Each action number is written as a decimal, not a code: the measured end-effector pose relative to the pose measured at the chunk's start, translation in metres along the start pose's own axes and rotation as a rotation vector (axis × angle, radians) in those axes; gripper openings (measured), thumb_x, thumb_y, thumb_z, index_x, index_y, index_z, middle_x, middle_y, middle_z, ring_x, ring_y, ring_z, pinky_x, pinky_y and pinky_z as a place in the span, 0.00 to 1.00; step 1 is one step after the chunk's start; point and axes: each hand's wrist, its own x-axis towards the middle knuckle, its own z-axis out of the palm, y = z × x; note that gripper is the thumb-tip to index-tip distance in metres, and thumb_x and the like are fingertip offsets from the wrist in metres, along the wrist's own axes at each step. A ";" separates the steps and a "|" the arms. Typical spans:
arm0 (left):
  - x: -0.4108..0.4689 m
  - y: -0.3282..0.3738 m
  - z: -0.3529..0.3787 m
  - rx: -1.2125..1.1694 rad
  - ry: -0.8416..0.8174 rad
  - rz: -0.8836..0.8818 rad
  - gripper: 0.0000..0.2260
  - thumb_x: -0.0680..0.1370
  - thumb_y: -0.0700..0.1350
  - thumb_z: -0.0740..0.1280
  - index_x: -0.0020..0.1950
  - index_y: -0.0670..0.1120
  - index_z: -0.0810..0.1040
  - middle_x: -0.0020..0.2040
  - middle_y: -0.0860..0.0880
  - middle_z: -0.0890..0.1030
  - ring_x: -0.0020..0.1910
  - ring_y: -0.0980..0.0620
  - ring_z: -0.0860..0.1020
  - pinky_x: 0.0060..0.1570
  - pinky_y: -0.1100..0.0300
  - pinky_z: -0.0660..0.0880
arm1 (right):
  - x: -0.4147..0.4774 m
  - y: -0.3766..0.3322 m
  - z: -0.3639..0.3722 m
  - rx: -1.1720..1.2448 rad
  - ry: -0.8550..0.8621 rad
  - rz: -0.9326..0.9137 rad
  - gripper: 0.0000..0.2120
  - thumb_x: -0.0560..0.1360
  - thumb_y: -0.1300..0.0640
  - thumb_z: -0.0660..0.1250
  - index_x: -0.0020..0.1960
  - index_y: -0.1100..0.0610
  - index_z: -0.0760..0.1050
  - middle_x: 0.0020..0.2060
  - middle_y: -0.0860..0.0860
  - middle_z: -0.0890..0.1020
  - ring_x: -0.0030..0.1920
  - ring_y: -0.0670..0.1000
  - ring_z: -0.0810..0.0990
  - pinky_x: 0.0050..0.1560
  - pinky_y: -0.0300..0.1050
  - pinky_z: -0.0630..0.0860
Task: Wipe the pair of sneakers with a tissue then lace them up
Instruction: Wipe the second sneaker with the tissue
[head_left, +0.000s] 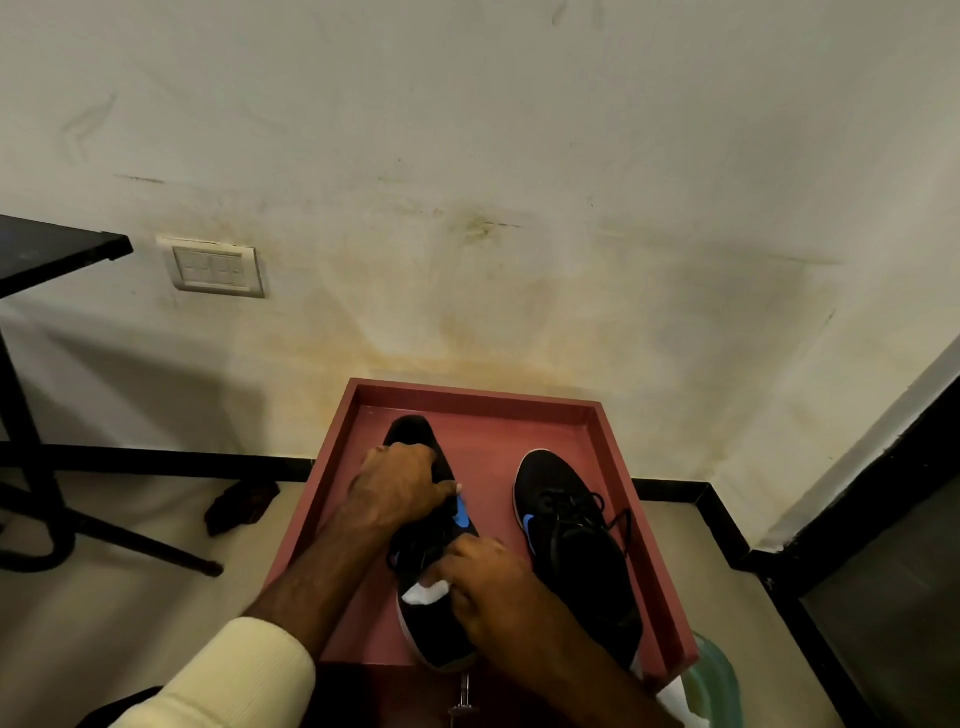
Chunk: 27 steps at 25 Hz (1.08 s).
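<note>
Left hand (400, 488) is gripping the black, blue-logoed sneaker (441, 639) along the tray's (613, 441) left edge; right hand (488, 587) is pinching white tissue (426, 592) against it.

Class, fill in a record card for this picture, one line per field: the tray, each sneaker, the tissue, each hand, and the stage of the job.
tray: red, raised rim, holds both sneakers
held sneaker: black, blue logo, on the tray's left side
other sneaker: black, blue logo, apart to the right, untouched, lace ends loose
tissue: white, crumpled, pressed on the held sneaker's near end
left hand: grips the held sneaker's far end
right hand: holds the tissue
stage: wiping the first sneaker, lacing apparently not begun
</note>
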 end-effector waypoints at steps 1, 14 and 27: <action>0.000 -0.001 0.000 -0.021 0.004 -0.001 0.24 0.78 0.67 0.67 0.58 0.47 0.82 0.52 0.47 0.85 0.52 0.46 0.83 0.61 0.50 0.75 | 0.001 -0.005 0.004 -0.028 -0.052 -0.003 0.16 0.83 0.59 0.59 0.66 0.59 0.79 0.63 0.56 0.77 0.63 0.55 0.74 0.66 0.48 0.69; 0.009 -0.009 0.004 -0.270 -0.054 -0.031 0.20 0.73 0.64 0.75 0.49 0.47 0.86 0.39 0.50 0.83 0.39 0.51 0.82 0.39 0.55 0.81 | 0.009 -0.013 0.006 -0.181 -0.216 -0.046 0.16 0.83 0.60 0.63 0.69 0.60 0.79 0.65 0.59 0.75 0.66 0.60 0.73 0.68 0.53 0.69; 0.009 -0.018 0.000 -0.232 -0.099 0.036 0.19 0.76 0.65 0.71 0.43 0.48 0.80 0.35 0.51 0.77 0.36 0.50 0.79 0.37 0.55 0.76 | -0.002 -0.017 -0.009 -0.162 -0.295 -0.125 0.16 0.84 0.59 0.63 0.69 0.56 0.79 0.65 0.55 0.75 0.65 0.56 0.74 0.66 0.47 0.70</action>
